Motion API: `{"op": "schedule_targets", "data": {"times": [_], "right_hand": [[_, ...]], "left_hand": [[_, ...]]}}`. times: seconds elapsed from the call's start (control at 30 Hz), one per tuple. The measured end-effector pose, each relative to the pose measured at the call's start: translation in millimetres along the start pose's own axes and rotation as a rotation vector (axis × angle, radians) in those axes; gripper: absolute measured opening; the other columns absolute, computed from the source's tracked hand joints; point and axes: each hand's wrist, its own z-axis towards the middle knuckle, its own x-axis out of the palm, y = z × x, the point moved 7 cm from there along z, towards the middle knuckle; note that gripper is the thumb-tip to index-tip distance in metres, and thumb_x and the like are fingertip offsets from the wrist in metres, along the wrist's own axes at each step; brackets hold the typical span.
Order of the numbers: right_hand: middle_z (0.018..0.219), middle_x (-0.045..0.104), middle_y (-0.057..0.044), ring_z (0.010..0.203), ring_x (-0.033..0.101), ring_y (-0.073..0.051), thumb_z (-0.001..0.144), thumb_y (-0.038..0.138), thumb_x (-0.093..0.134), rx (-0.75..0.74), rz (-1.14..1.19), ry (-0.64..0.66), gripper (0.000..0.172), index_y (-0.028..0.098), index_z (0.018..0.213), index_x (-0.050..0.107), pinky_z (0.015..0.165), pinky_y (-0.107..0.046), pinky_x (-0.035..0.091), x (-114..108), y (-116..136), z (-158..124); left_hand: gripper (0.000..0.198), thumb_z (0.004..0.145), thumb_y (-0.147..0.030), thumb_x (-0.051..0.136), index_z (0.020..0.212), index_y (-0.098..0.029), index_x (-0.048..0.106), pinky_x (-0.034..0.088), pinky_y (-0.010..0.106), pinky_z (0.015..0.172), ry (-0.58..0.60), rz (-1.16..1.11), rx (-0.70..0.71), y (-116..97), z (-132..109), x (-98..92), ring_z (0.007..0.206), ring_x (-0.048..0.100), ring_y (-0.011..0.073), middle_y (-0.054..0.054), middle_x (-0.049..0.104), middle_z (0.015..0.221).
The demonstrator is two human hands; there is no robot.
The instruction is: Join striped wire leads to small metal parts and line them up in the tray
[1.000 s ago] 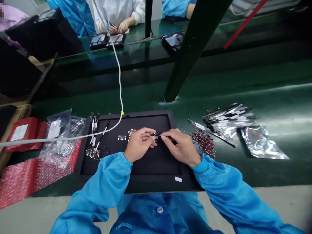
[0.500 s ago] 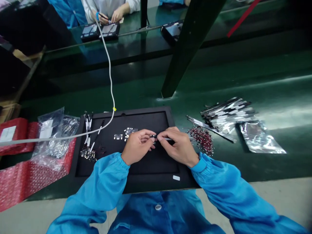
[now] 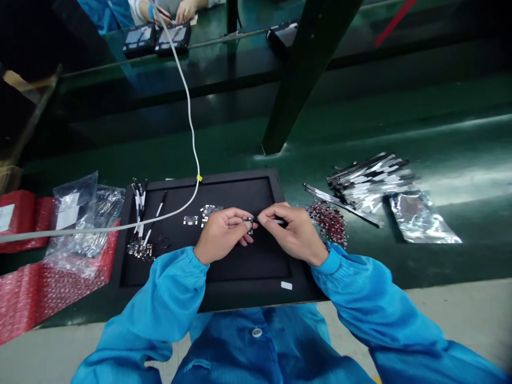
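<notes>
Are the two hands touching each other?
Apart: the head view shows a narrow gap between the left hand and right hand at their fingertips.

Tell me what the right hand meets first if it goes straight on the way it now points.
The small dark component pinched in the left hand, directly ahead of the right hand, is probably first, though depth is hard to judge from this view.

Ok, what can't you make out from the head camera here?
All in the head view:
The small dark part between the left hand and right hand: fingers hide how it meets the white strip.
The small boards on the black tray: too small to make out their details.
The label on the clear bag: too small to read.
The co-worker: cut off by the top edge.
</notes>
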Motion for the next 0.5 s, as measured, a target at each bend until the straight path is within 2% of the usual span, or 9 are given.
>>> {"op": "schedule_targets", "data": {"times": [0.13,0.3,0.5], "right_hand": [[0.077,0.072,-0.001,0.072,0.065,-0.017,0.093,0.023,0.057,0.003,-0.011,0.015,0.019,0.021,0.077,0.066,0.079,-0.035,0.047,1.0,0.5,0.6],[0.074,0.071,-0.001,0.068,0.063,-0.017,0.091,0.022,0.059,-0.009,-0.019,-0.01,0.016,0.021,0.077,0.067,0.076,-0.034,0.047,0.4,1.6,-0.1],[0.073,0.07,-0.001,0.068,0.063,-0.017,0.093,0.025,0.059,-0.024,-0.024,-0.019,0.017,0.021,0.078,0.067,0.075,-0.034,0.047,0.3,2.4,-1.9]], "left_hand": [[0.02,0.079,-0.021,0.071,0.095,-0.011,0.067,0.055,0.021,0.051,0.01,-0.015,0.003,0.5,-0.4,1.2,0.059,0.07,0.0138,0.007,0.074,0.078],[0.022,0.077,-0.024,0.075,0.093,-0.011,0.068,0.054,0.02,0.051,-0.037,0.03,0.038,-0.2,-1.5,0.0,0.06,0.07,0.014,0.004,0.071,0.071],[0.023,0.078,-0.028,0.077,0.094,-0.013,0.07,0.056,0.021,0.053,-0.055,0.077,0.074,1.4,-1.1,-0.2,0.063,0.071,0.0152,0.003,0.07,0.07]]}}
